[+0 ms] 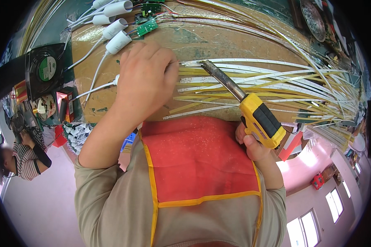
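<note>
My left hand (146, 78) is closed, fingers curled down at the left ends of the white LED strips (231, 80). What it grips is hidden under the palm. A white cable (97, 89) runs to a small white end piece (116, 80) at the left side of that hand. My right hand (253, 144) is wrapped around the handle of a yellow and black soldering gun (261, 119). Its long metal barrel points up and left, with the dark tip over the end of the uppermost strip, close to my left fingers. Whether the tip touches the strip, I cannot tell.
White tubes (118, 42) with cables and green circuit boards (147, 27) lie at the far left. A black fan (45, 70) and a small red box (65, 105) stand left. More strips (235, 20) cross the far side. Another person (22, 158) is at left.
</note>
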Demonstrator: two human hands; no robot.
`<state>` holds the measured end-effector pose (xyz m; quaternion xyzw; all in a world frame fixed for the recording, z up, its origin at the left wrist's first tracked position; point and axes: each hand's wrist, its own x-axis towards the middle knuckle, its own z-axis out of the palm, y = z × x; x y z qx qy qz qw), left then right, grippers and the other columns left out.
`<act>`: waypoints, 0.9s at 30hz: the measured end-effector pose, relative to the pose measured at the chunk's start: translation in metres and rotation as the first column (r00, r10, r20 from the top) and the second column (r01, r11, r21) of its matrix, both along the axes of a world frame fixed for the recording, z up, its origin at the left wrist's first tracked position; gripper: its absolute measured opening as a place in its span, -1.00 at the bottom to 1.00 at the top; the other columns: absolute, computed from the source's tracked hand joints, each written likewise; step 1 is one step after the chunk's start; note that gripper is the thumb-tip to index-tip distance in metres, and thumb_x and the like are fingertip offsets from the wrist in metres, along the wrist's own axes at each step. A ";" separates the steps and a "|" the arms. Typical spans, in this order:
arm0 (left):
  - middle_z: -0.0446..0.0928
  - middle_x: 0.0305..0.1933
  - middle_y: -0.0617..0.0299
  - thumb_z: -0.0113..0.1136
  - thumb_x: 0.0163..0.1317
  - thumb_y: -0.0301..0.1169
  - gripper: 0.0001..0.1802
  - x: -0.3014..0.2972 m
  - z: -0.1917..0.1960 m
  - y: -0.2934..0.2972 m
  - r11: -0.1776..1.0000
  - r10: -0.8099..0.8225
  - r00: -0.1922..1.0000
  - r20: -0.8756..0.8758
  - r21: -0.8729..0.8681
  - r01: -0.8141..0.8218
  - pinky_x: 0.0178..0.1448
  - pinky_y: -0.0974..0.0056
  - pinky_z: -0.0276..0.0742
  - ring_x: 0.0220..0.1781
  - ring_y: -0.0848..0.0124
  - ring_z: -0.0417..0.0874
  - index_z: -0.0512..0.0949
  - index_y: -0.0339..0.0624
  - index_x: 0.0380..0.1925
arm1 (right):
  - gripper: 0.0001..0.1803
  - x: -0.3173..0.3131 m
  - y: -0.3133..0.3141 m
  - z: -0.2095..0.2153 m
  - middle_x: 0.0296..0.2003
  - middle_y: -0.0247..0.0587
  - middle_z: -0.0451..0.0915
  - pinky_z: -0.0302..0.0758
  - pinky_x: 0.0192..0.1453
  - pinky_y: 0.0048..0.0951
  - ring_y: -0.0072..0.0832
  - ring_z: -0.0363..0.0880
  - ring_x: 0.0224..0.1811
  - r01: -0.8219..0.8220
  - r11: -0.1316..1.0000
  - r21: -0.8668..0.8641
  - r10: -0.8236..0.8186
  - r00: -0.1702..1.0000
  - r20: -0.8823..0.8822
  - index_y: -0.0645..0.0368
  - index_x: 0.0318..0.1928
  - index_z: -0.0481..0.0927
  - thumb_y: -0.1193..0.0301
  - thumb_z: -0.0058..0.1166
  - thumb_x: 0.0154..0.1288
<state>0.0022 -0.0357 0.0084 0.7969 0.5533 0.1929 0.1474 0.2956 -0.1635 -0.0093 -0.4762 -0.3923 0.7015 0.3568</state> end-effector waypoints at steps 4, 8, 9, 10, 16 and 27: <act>0.57 -0.33 0.14 0.28 0.15 -0.42 -0.92 -0.003 0.004 -0.001 1.000 -0.023 1.000 -0.004 0.005 0.023 -0.04 0.08 0.41 -0.16 0.10 0.55 0.61 -0.15 -0.36 | -0.82 -0.002 0.000 0.001 -0.42 -0.34 0.50 0.40 -0.33 -0.45 -0.53 0.45 -0.41 0.009 1.000 0.005 -0.009 1.000 0.019 0.19 -0.21 0.52 0.40 0.20 0.25; 0.57 -0.33 0.14 0.28 0.16 -0.42 -0.91 -0.005 0.004 0.000 0.999 -0.033 0.999 0.036 -0.004 0.033 -0.04 0.08 0.42 -0.16 0.10 0.56 0.62 -0.15 -0.34 | -0.83 -0.001 0.001 0.001 -0.44 -0.35 0.49 0.39 -0.34 -0.44 -0.52 0.44 -0.42 -0.004 1.000 0.012 0.004 0.999 0.051 0.19 -0.25 0.53 0.38 0.20 0.26; 0.57 -0.34 0.14 0.28 0.15 -0.43 -0.91 -0.005 0.004 0.001 0.999 -0.034 0.998 0.049 -0.008 0.035 -0.05 0.08 0.42 -0.17 0.09 0.56 0.62 -0.16 -0.35 | -0.83 -0.001 0.002 0.001 -0.45 -0.36 0.49 0.38 -0.35 -0.44 -0.52 0.44 -0.42 -0.003 1.000 0.018 0.002 0.999 0.055 0.18 -0.26 0.53 0.37 0.20 0.26; 0.57 -0.34 0.14 0.28 0.15 -0.43 -0.92 -0.005 0.003 0.001 0.999 -0.039 0.998 0.049 -0.011 0.040 -0.05 0.08 0.42 -0.17 0.09 0.55 0.62 -0.16 -0.36 | -0.83 -0.002 0.002 0.001 -0.45 -0.36 0.49 0.38 -0.35 -0.44 -0.52 0.44 -0.42 -0.001 1.000 0.024 0.000 0.998 0.058 0.18 -0.27 0.53 0.36 0.20 0.26; 0.56 -0.36 0.16 0.27 0.12 -0.45 -0.94 -0.002 0.002 0.005 0.998 -0.043 0.997 0.070 -0.049 0.046 -0.07 0.08 0.42 -0.20 0.10 0.54 0.62 -0.18 -0.41 | -0.83 -0.002 0.002 0.002 -0.46 -0.36 0.49 0.37 -0.35 -0.44 -0.51 0.43 -0.43 0.000 1.000 -0.005 0.001 0.999 0.045 0.18 -0.28 0.54 0.36 0.20 0.26; 0.54 -0.36 0.18 0.24 0.09 -0.43 -0.94 -0.004 0.004 0.014 0.987 -0.131 0.991 -0.008 -0.092 0.130 -0.05 0.09 0.40 -0.16 0.13 0.54 0.59 -0.16 -0.46 | -0.64 -0.001 0.000 -0.002 -0.46 -0.34 0.46 0.37 -0.39 -0.45 -0.51 0.41 -0.47 -0.011 0.999 0.040 0.008 0.997 0.080 0.23 -0.08 0.47 0.29 0.24 0.23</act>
